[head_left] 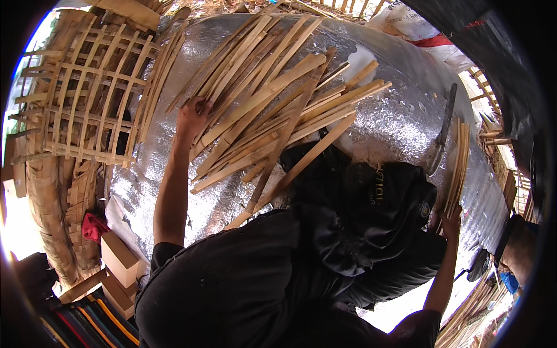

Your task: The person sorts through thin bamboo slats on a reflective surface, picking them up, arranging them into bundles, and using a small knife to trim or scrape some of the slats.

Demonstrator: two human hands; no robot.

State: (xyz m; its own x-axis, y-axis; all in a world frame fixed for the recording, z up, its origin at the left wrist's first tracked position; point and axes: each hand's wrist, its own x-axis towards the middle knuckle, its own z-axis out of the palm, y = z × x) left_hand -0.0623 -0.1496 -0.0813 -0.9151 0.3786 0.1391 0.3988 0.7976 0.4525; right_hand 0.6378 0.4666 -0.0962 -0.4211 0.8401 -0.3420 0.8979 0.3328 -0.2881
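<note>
A loose pile of split bamboo strips lies crisscrossed on a shiny silver sheet in front of me. At the left edge of this pile is my left hand, its fingers curled in among the strip ends; what they grip, if anything, is hidden. Far to the right, my right hand is closed around the lower end of a narrow bundle of bamboo strips, which stay close together and point away from me. Beside that bundle lies a long dark blade with a curved end, touched by neither hand.
The silver sheet spreads under everything. A woven bamboo lattice stands at the left, with cardboard boxes and a red cloth below. Dark cloth covers my lap. White sacks lie at the far right.
</note>
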